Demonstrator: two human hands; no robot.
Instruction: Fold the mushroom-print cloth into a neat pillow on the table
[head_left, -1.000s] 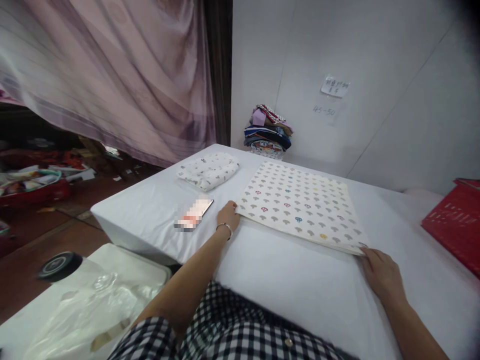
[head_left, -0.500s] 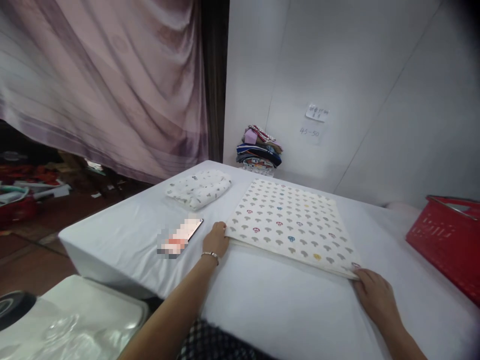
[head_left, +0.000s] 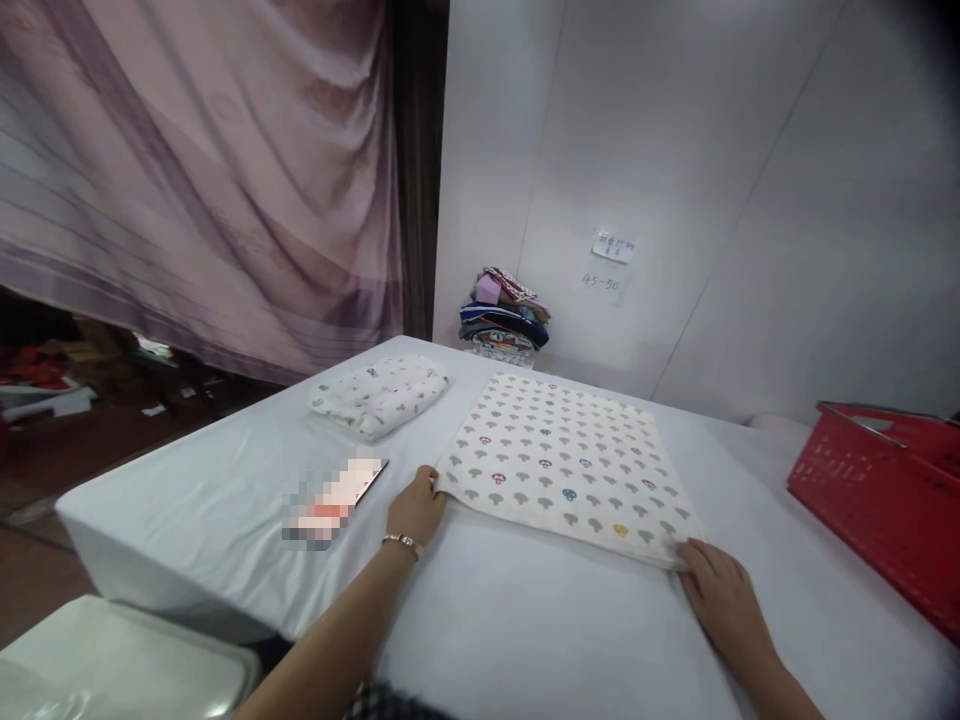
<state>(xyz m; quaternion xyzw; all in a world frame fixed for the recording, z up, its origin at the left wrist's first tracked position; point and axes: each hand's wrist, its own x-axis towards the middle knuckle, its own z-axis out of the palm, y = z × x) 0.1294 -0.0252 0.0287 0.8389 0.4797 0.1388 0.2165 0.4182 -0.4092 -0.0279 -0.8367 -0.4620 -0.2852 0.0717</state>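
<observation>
A cream cloth point(head_left: 559, 465) printed with small mushrooms lies spread in a rough square on the white-covered table point(head_left: 525, 610). At its near left corner, my left hand point(head_left: 417, 508), with a bracelet at the wrist, pinches the edge. My right hand point(head_left: 718, 588) grips the near right corner, fingers on top and thumb hidden below. The near edge runs between both hands. Left of the cloth lies a phone point(head_left: 337, 505), its screen blurred out. Beyond the phone sits a folded white cloth point(head_left: 379, 392) with small prints.
A red plastic basket point(head_left: 870, 500) stands on the right. Folded fabrics point(head_left: 504, 318) are stacked by the white wall point(head_left: 675, 150), which bears paper notes point(head_left: 611, 262). A pink curtain point(head_left: 300, 180) hangs at the left. A white surface point(head_left: 127, 660) is at lower left.
The camera view has shifted slightly, so everything appears further left and a little lower. Both hands keep hold of the same two corners, and the cloth stays spread out.
</observation>
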